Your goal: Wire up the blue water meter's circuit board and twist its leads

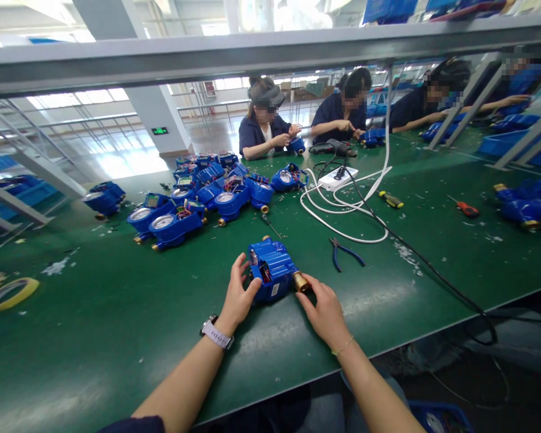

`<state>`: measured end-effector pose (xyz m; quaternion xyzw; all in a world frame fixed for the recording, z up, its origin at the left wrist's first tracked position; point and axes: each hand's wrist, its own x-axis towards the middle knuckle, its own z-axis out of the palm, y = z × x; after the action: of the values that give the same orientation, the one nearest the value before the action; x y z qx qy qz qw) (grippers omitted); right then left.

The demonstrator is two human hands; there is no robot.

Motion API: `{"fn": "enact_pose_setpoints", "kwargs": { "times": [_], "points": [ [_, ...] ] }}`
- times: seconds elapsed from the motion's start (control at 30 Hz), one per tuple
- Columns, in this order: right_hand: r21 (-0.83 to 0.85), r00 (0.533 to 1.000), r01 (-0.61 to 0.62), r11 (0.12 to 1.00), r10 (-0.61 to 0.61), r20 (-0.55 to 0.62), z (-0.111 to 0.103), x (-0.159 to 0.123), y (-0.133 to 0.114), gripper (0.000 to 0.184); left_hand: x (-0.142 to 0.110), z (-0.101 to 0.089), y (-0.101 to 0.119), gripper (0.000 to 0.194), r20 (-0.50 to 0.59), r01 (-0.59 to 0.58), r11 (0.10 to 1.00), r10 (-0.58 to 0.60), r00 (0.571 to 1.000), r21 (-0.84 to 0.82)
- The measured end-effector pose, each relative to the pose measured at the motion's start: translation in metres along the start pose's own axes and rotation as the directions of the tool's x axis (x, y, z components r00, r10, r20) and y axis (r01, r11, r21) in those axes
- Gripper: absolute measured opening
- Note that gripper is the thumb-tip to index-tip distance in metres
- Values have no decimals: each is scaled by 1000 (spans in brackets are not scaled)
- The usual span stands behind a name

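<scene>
A blue water meter (273, 272) lies tilted on the green table, with red and dark wires showing in its opening and a small white label on its near side. My left hand (238, 296) grips its left end, thumb in front and fingers behind. At the other end, my right hand (323, 308) holds the brass threaded fitting (300, 281) between thumb and fingers. A pair of blue-handled pliers (345, 255) lies beyond my right hand. Just behind the meter is a thin screwdriver (271, 226).
Several blue water meters (232, 201) crowd the table's far left. A white power strip (338, 178) with looping cables, a yellow-black screwdriver (391, 199) and a red screwdriver (467, 208) lie to the right. Yellow tape (27, 293) sits far left. Several co-workers (265, 123) work opposite.
</scene>
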<state>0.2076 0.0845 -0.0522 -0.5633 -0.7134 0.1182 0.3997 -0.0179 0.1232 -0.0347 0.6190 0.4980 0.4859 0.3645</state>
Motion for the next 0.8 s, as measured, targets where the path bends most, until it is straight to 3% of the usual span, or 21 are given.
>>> {"fn": "enact_pose_setpoints", "kwargs": {
  "times": [0.1, 0.37, 0.53, 0.8],
  "points": [
    [10, 1000, 8, 1000, -8, 2, 0, 0, 1, 32, -1, 0, 2, 70, 38, 48, 999, -48, 998, 0],
    [48, 1000, -5, 999, 5, 3, -1, 0, 0, 36, -3, 2, 8, 45, 69, -4, 998, 8, 998, -62],
    [128, 995, -77, 989, 83, -46, 0, 1, 6, 40, -8, 5, 10, 34, 49, -118, 987, 113, 992, 108],
    [300, 948, -224, 927, 279, -154, 2, 1, 20, 47, -16, 13, 22, 38, 185, -307, 918, 266, 946, 250]
  ]
}}
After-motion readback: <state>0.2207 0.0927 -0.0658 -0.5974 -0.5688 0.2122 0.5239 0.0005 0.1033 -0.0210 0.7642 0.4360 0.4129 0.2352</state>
